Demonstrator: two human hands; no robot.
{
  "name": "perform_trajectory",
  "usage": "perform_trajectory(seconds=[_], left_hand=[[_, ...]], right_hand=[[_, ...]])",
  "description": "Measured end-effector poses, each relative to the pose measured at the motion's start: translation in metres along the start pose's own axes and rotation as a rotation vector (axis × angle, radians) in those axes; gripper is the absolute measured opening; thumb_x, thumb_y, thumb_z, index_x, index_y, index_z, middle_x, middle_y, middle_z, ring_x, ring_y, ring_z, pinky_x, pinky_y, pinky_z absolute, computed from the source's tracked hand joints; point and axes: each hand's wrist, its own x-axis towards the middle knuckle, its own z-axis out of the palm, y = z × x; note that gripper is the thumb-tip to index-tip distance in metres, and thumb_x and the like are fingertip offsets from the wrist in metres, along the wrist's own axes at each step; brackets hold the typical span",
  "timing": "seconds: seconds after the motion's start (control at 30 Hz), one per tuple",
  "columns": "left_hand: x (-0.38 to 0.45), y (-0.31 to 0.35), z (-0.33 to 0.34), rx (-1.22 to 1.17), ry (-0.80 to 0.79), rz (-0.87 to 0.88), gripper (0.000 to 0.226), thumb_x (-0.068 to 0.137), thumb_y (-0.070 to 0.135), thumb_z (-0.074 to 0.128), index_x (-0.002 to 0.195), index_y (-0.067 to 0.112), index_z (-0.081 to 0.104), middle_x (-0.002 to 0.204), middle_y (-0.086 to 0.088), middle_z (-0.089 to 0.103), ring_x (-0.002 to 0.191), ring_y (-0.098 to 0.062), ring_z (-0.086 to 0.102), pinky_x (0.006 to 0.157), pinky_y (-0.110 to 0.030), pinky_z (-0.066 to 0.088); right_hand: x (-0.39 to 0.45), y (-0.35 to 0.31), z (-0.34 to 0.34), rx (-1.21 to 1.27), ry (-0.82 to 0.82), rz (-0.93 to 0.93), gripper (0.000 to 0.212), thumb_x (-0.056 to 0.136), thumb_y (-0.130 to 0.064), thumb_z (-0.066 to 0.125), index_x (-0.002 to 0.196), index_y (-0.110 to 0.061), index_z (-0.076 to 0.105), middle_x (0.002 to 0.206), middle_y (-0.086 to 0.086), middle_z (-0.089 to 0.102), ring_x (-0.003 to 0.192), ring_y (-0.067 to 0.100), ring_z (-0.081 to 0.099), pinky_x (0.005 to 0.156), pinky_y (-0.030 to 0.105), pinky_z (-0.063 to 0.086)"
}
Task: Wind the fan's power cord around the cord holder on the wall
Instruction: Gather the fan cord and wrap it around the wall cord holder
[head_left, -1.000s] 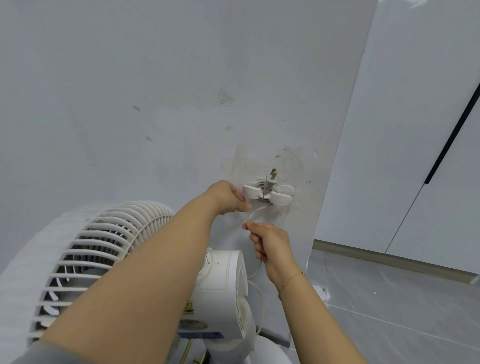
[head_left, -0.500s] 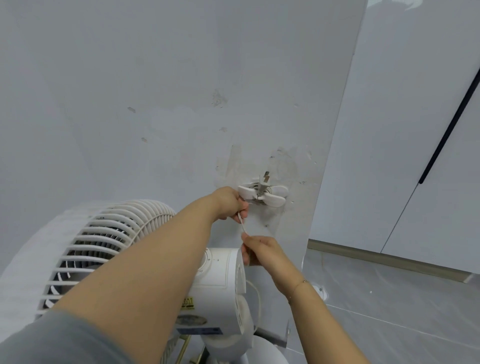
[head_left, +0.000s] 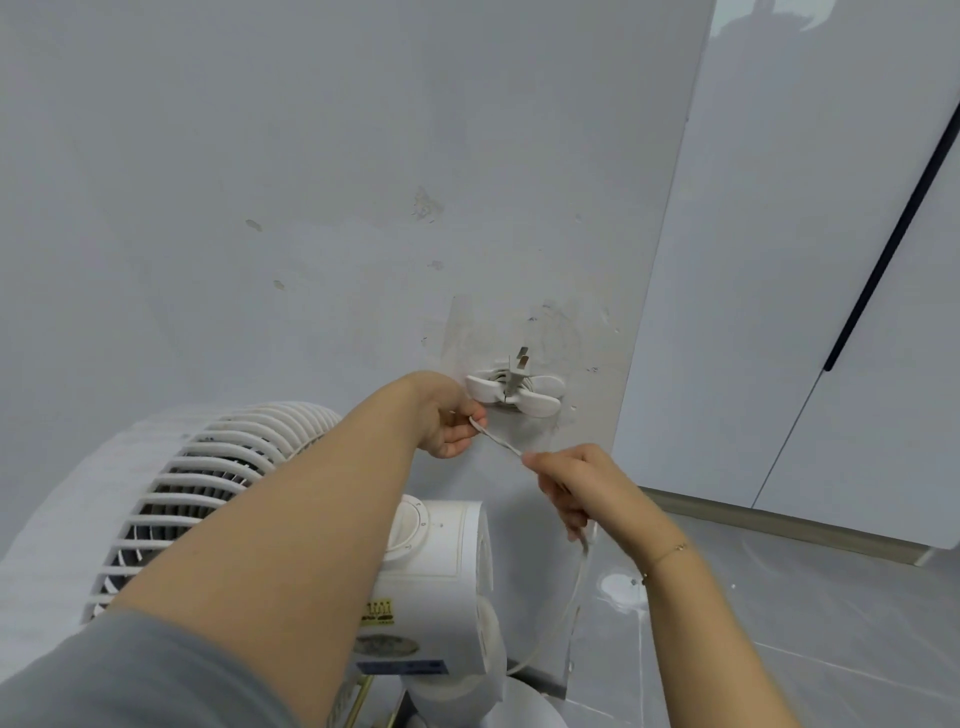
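The power cord (head_left: 497, 440) runs as a short taut span between our two hands, just below the cord holder (head_left: 511, 394) on the wall (head_left: 311, 208). Several turns already sit on the holder, with the plug (head_left: 518, 370) standing up from it, prongs up. Our left hand (head_left: 448, 422) pinches the cord near the holder; our right hand (head_left: 576, 483) closes its fingers on it lower down, slack trailing toward the fan (head_left: 291, 525). We judge it best to keep the span tight and lay each turn behind the holder's wings. The cord looks flat, white and pliable; the holder is smooth white plastic with rounded lobes; the fan grille is ribbed.
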Motion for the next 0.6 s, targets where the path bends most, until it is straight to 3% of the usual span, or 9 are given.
perform_trajectory(seconds=[0.07, 0.13, 0.2, 0.27, 0.37, 0.5, 0.6], left_hand=[[0.000, 0.000, 0.001, -0.041, 0.012, -0.006, 0.029, 0.094, -0.002, 0.044, 0.067, 0.008, 0.049, 0.067, 0.000, 0.049, 0.058, -0.009, 0.051, 0.063, -0.023, 0.039], [0.001, 0.000, 0.003, -0.087, 0.023, -0.003, 0.029, 0.094, 0.000, 0.044, 0.067, 0.008, 0.049, 0.067, 0.001, 0.049, 0.054, -0.008, 0.053, 0.062, -0.023, 0.038], [0.002, 0.002, 0.003, -0.160, 0.032, -0.017, 0.028, 0.095, 0.001, 0.043, 0.068, 0.007, 0.049, 0.067, 0.001, 0.050, 0.035, -0.009, 0.056, 0.062, -0.024, 0.037], [0.002, 0.003, 0.002, -0.246, 0.033, -0.049, 0.023, 0.095, 0.000, 0.043, 0.073, 0.005, 0.049, 0.068, 0.000, 0.052, 0.025, -0.012, 0.054, 0.062, -0.027, 0.038], [-0.002, 0.003, 0.001, -0.386, 0.019, -0.072, 0.017, 0.095, 0.000, 0.041, 0.079, 0.004, 0.047, 0.067, -0.004, 0.055, 0.047, -0.016, 0.059, 0.071, -0.030, 0.041], [-0.014, 0.001, 0.001, -0.450, 0.049, -0.004, 0.013, 0.093, 0.000, 0.036, 0.084, 0.005, 0.045, 0.065, -0.008, 0.060, 0.063, -0.017, 0.058, 0.087, -0.031, 0.040], [-0.024, -0.003, -0.003, -0.497, 0.055, 0.070, 0.014, 0.086, -0.001, 0.030, 0.081, 0.003, 0.043, 0.078, -0.011, 0.061, 0.077, -0.023, 0.064, 0.096, -0.032, 0.042]], right_hand=[[-0.001, -0.002, -0.009, -0.096, -0.068, 0.139, 0.041, 0.089, -0.030, 0.057, 0.054, -0.009, 0.049, 0.043, 0.004, 0.041, 0.041, 0.022, 0.043, 0.061, 0.037, 0.050], [-0.004, -0.001, -0.015, -0.084, -0.111, 0.144, 0.036, 0.093, -0.019, 0.051, 0.059, -0.006, 0.052, 0.048, 0.007, 0.045, 0.048, 0.022, 0.046, 0.068, 0.038, 0.050], [-0.007, 0.002, -0.018, -0.010, -0.068, 0.016, 0.033, 0.096, -0.009, 0.045, 0.066, -0.005, 0.059, 0.049, 0.002, 0.042, 0.048, 0.017, 0.039, 0.057, 0.031, 0.045], [-0.010, 0.000, -0.016, -0.008, 0.059, -0.134, 0.033, 0.097, -0.011, 0.046, 0.072, -0.008, 0.067, 0.048, -0.006, 0.037, 0.046, 0.011, 0.032, 0.047, 0.019, 0.032], [-0.009, -0.011, -0.004, -0.169, 0.209, -0.355, 0.027, 0.095, -0.017, 0.054, 0.076, -0.010, 0.072, 0.049, -0.008, 0.036, 0.044, 0.005, 0.031, 0.046, 0.013, 0.026], [-0.005, -0.027, 0.018, -0.308, 0.361, -0.603, 0.021, 0.093, -0.017, 0.057, 0.078, -0.011, 0.071, 0.050, -0.007, 0.051, 0.050, 0.006, 0.046, 0.050, 0.015, 0.034], [0.003, -0.039, 0.025, -0.299, 0.493, -0.698, 0.021, 0.094, -0.018, 0.055, 0.083, -0.012, 0.073, 0.066, 0.001, 0.067, 0.059, 0.011, 0.054, 0.057, 0.026, 0.045]])
